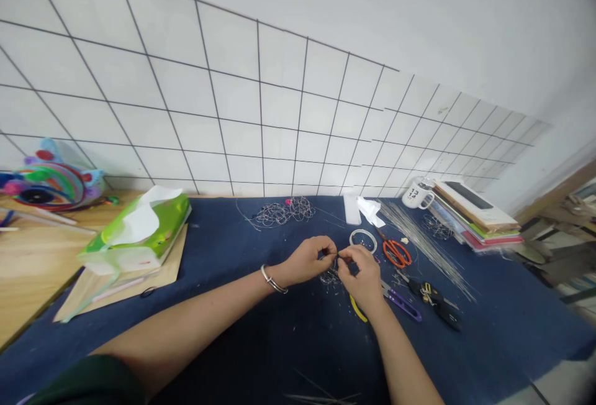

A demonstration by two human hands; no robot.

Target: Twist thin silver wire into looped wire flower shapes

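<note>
My left hand (307, 262), with a silver bangle at its wrist, is closed in a pinch over the middle of the dark blue cloth. Facing it, my right hand (362, 276) pinches too, and the fingertips of both nearly meet. A tiny dark bit shows between them, too small to name. Just beneath the fingers lies a small tangle of thin wire (329, 277), partly covered by my right hand. A yellow-handled tool (357, 309) pokes out below that hand, its other end hidden. Behind my right hand is a white ring (374, 240).
Right of my hands lie orange-handled scissors (397, 254), purple snips (404, 304), a black-handled cutter (435, 302) and long straight wires (423, 243). Wire coils (279, 213) sit by the wall. A mug (414, 195) and stacked books (479, 212) stand right; a tissue pack (144, 231) lies left.
</note>
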